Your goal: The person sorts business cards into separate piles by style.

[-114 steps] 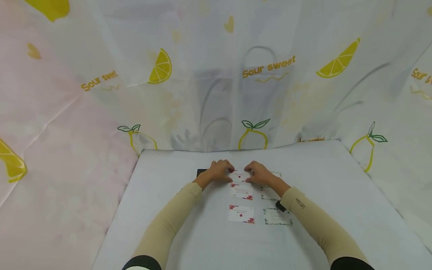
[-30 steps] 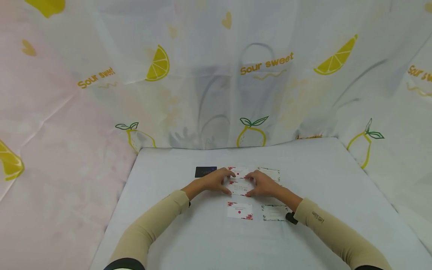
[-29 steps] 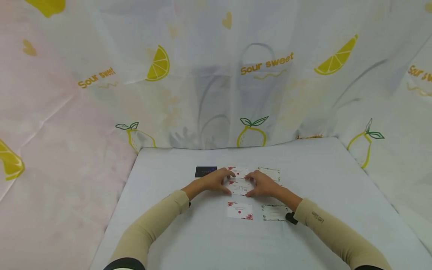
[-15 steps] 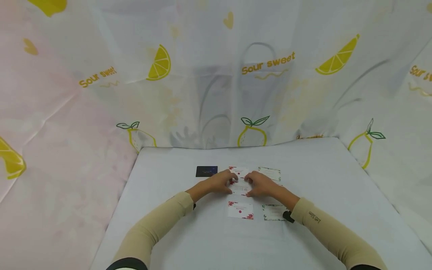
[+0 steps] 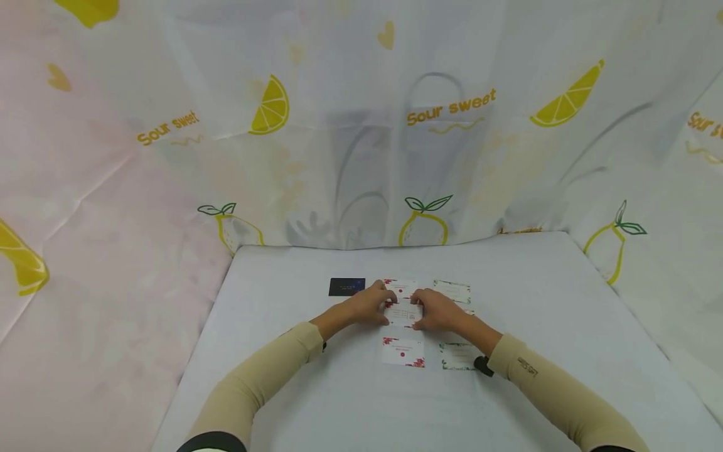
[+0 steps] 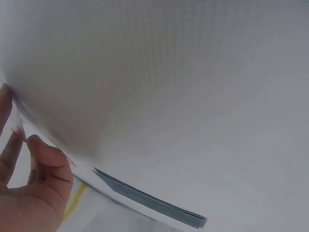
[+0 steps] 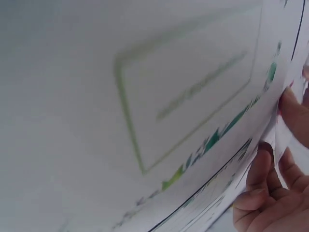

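Both hands are at the middle white card [image 5: 403, 315] with red flower corners, which lies flat in the centre column. My left hand [image 5: 368, 305] holds its left side, fingers bent at the far corner and thumb at the near one. On the right side my right hand [image 5: 442, 311] grips the same card in a matching way. A red-printed corner shows between the left fingers [image 6: 46, 154] in the left wrist view. Right fingertips [image 7: 260, 162] meet the card edge in the right wrist view. Just beyond is another red-flower card [image 5: 401, 287]; a third red-flower card [image 5: 403, 353] lies nearer.
Green-leaf cards form a column at right: one far [image 5: 453, 290], one near [image 5: 456, 356] beside the right wrist's black strap [image 5: 483, 365]. My right hand mostly covers what lies between them. A dark card stack [image 5: 346, 287] sits far left on the white table [image 5: 271, 276], before a lemon-print curtain [image 5: 361, 157].
Both hands have come nearer from the far red-flower card to the middle one, uncovering the dark stack. Over the last second the left hand shifted slightly right; the right barely moved.
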Demonstrator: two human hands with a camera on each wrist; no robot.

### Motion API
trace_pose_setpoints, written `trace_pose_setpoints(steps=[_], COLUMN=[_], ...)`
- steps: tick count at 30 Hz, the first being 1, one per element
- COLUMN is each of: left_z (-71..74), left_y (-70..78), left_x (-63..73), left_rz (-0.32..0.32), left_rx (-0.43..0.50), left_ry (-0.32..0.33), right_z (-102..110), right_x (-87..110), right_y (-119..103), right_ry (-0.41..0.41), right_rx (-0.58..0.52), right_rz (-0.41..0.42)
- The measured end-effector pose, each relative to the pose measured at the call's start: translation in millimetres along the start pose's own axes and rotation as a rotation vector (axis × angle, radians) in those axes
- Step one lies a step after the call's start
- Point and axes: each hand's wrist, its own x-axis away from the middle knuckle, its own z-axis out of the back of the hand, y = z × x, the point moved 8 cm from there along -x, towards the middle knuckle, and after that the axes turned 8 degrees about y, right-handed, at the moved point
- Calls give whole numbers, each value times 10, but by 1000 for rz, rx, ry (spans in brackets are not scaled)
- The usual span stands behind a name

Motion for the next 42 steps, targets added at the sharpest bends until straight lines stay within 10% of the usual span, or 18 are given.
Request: trace_pose_setpoints(steps=[17, 26, 42], left_z=[15, 184, 247], left_y=[48, 48, 15], left_x=[78, 119, 138], left_rz=[-116, -167, -188], left_rx=[-14, -55, -15], left_ry=[65, 160, 200], right_z=[108, 181, 256], right_x=[55, 69, 162], right_y=[101, 138, -25], right_ry=[111, 85, 282], right_rx=[-255, -410, -87], right_rz=[73, -22, 160])
